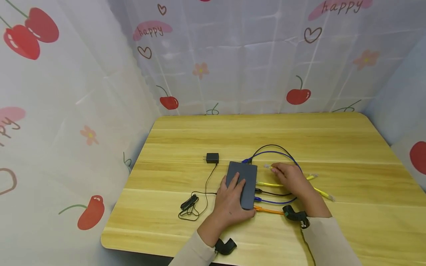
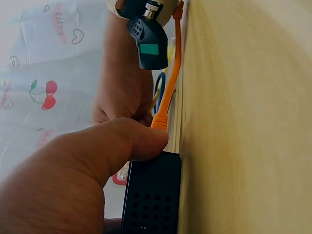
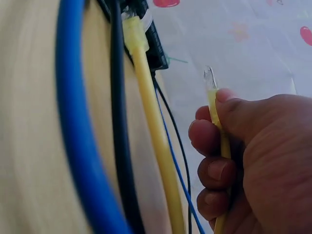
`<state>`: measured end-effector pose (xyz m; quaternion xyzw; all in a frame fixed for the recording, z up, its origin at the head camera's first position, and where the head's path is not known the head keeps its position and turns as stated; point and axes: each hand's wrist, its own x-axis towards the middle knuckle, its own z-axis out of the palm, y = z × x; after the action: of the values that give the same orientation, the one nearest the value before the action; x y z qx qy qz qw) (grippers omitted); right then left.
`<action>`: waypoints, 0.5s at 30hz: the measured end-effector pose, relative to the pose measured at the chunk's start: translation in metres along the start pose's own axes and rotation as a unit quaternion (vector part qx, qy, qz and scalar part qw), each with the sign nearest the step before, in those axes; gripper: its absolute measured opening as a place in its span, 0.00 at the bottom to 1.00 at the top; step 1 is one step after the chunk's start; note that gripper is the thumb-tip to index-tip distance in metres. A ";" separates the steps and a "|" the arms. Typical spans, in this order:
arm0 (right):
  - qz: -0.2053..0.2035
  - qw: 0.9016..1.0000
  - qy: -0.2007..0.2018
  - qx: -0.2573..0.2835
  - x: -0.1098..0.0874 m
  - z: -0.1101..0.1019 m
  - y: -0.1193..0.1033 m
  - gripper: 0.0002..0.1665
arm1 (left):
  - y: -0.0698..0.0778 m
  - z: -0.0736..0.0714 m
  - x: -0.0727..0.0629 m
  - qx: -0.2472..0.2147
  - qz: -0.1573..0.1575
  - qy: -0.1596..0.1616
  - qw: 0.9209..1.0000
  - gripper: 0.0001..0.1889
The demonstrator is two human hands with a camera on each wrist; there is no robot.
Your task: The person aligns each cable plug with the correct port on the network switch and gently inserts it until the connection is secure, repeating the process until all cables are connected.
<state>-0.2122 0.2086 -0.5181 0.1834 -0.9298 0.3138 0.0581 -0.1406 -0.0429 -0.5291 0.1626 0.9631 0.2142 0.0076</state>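
A flat dark network switch point(image 1: 244, 171) lies on the table under my left hand point(image 1: 229, 201). Two of the left fingers stretch over its top, another lies along its left edge, and the thumb point(image 2: 141, 139) bends against the near end by the orange cable's plug point(image 2: 160, 121). Just right of the switch, my right hand point(image 1: 293, 179) pinches a yellow network cable behind its clear plug point(image 3: 209, 78). That plug points toward the switch, apart from it. A second yellow cable point(image 1: 269, 184), a black cable point(image 1: 271, 193) and a blue cable point(image 1: 274, 201) run into the switch's right side.
Left of the switch are a black power adapter point(image 1: 212, 158) and a bundled black cord point(image 1: 189, 203). Blue and black cables loop from the far end. Two loose yellow plug ends point(image 1: 327, 195) lie to the right. A printed curtain point(image 1: 233, 74) hangs behind the wooden table point(image 1: 186, 133).
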 end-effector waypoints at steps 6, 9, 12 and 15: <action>-0.009 1.000 -0.013 0.011 -0.001 0.000 -0.006 0.15 | 0.001 -0.001 0.001 0.003 0.002 0.006 1.000 0.52; -0.021 1.000 -0.023 0.005 0.000 0.001 -0.007 0.15 | 0.001 -0.002 0.000 0.001 0.003 0.008 1.000 0.52; -0.029 0.999 -0.042 0.001 0.000 0.003 -0.008 0.15 | 0.000 -0.002 0.000 -0.004 0.001 0.003 1.000 0.52; -0.031 0.998 -0.057 0.003 0.000 0.005 -0.010 0.15 | 0.000 -0.003 -0.001 -0.010 0.000 0.000 1.000 0.52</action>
<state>-0.2085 0.1984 -0.5167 0.2295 -0.9246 0.3038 0.0144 -0.1403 -0.0442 -0.5267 0.1621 0.9609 0.2241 0.0096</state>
